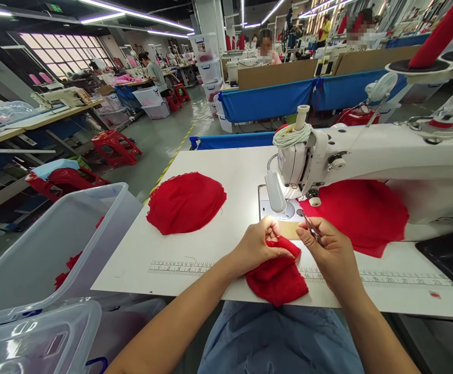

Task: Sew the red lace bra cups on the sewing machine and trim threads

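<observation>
My left hand [263,241] is closed on a small piece of red fabric [279,280], which hangs down over the table's front edge. In my right hand [325,246] is a pair of thread snips [312,230], its tips pointing up toward the needle area of the white sewing machine [294,166]. The two hands are a short gap apart, just in front of the needle plate [267,208]. Under the machine's arm lies a larger pile of red fabric [362,213]. Another red pile [187,202] rests on the table to the left.
A printed ruler [172,268] runs along the front of the white table [133,280]. A black phone-like object [450,257] lies at the right. A clear plastic bin [94,228] with red scraps stands at the left. Red stools [115,148] and people at other machines are beyond.
</observation>
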A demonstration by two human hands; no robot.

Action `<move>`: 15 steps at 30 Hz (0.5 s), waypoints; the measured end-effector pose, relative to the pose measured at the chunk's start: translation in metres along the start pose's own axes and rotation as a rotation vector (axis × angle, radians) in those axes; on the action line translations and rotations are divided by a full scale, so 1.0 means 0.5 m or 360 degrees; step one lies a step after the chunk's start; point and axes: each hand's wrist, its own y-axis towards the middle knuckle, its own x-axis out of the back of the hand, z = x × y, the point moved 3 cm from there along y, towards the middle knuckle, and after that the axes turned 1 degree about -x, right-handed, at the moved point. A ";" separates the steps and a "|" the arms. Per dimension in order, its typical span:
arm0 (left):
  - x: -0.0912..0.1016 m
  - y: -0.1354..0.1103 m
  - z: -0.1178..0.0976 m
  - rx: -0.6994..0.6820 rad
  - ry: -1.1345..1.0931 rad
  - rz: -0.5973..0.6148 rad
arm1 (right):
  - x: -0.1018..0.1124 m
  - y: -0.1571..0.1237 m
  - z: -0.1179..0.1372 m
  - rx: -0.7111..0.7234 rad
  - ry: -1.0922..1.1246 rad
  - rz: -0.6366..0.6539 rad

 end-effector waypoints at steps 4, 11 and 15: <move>0.003 -0.003 -0.010 -0.0093 0.0060 0.0003 | -0.003 0.013 -0.019 -0.0201 0.0078 0.0368; 0.008 -0.005 -0.015 -0.0086 -0.0034 0.0040 | 0.004 -0.004 -0.018 -0.0366 0.0271 0.0373; 0.008 -0.002 -0.021 -0.0095 0.0107 0.0028 | 0.008 -0.014 -0.007 -0.0202 0.0171 0.0185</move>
